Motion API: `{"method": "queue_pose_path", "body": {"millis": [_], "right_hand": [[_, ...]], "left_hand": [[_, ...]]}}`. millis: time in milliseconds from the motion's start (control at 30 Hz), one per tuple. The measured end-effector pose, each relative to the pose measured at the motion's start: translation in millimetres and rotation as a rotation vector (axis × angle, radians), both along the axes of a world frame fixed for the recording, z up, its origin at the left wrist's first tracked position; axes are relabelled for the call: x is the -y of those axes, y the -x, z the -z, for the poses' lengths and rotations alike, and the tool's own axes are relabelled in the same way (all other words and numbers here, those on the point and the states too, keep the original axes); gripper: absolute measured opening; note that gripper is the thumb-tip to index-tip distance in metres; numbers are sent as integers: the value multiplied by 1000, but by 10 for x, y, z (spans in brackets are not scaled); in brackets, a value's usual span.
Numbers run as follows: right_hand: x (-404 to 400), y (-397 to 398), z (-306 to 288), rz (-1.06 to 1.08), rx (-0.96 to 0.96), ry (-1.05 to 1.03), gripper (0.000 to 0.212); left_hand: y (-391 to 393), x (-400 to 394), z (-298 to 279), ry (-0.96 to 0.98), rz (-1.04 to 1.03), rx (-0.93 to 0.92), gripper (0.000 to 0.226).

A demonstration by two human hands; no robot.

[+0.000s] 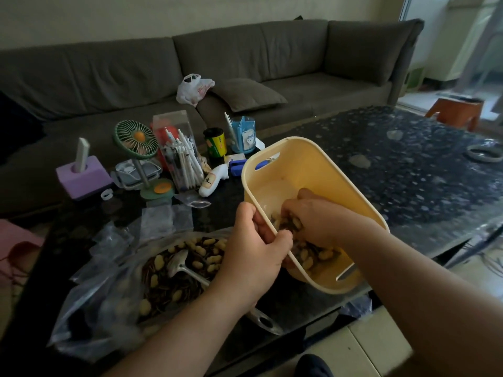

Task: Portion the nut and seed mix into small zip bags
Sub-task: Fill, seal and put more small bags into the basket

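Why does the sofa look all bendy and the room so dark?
In the head view, the wide lens curves the sofa; the room is dim, daylight glares at the window on the right, and the clear bag of nuts at lower left is blurred.

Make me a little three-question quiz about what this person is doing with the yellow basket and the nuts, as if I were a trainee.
1. True or false: the yellow basket lies flat on the table.
2. Which hand grips the basket's rim? A) left B) right C) neither
3. Fill in: a metal ___ lies in the mix inside the big clear bag.

Key
1. False: it is tilted, raised off the table.
2. A: the left hand grips the near rim, while the right hand reaches inside among the peanuts and seeds.
3. Scoop.
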State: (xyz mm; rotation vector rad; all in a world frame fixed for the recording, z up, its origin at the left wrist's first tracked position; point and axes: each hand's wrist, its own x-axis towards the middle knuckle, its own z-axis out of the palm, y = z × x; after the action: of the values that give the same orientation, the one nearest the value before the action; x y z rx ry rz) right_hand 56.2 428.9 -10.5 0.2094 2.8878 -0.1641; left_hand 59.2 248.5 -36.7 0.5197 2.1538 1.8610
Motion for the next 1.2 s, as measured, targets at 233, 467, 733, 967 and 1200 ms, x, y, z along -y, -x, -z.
{"method": "queue_pose_path", "body": {"millis": [233, 467, 733, 967, 1200], "right_hand": [[5, 38, -110, 124, -107, 134, 56], [206, 7, -335, 257, -544, 619, 27], [788, 114, -285, -114, -619, 415, 25], [1451, 316, -90, -384, -700, 446, 20], [2033, 585, 326, -528, -554, 395, 21]], "left_hand": [[71, -9, -87, 36, 14, 44, 26], [314, -120, -163, -108, -11, 343, 21], [560, 748, -534, -227, -41, 311, 16], [1318, 2541, -254, 523, -383, -276, 16], [1248, 2913, 369, 886, -27, -66, 28]]}}
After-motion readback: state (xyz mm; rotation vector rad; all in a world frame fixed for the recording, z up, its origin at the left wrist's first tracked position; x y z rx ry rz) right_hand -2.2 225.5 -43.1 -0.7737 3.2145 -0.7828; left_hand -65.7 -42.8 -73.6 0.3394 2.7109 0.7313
